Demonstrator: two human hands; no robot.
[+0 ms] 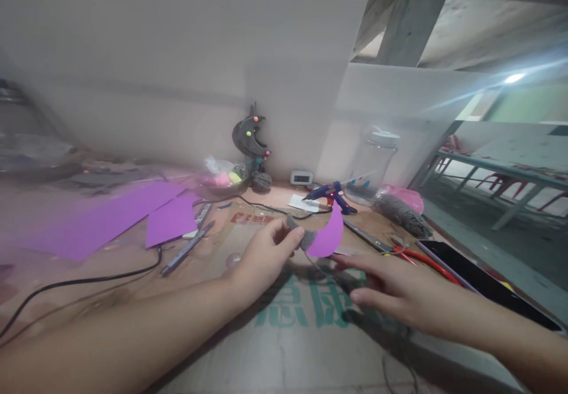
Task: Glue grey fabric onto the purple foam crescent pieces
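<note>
A purple paper crescent [328, 234] is pinched at its left end by my left hand [277, 246], thumb on top. Grey yarn [307, 240] wraps that end of the crescent, and a strand hangs from it toward the lower right. My right hand [381, 278] is just right of the crescent, palm down, with its fingers stretched out; whether the strand touches them I cannot tell. Behind the crescent lies a blue glue gun [326, 191] with a small red light. A finished-looking grey crescent [249, 136] with coloured beads stands against the white board.
Purple paper sheets [171, 219] and a pen [189, 247] lie on the left, near a black cable [89, 278]. Red-handled scissors [377, 243], a grey yarn skein [403, 216] and a phone [483, 281] are on the right. A clear jar [373, 166] and small white clock [302, 177] stand behind.
</note>
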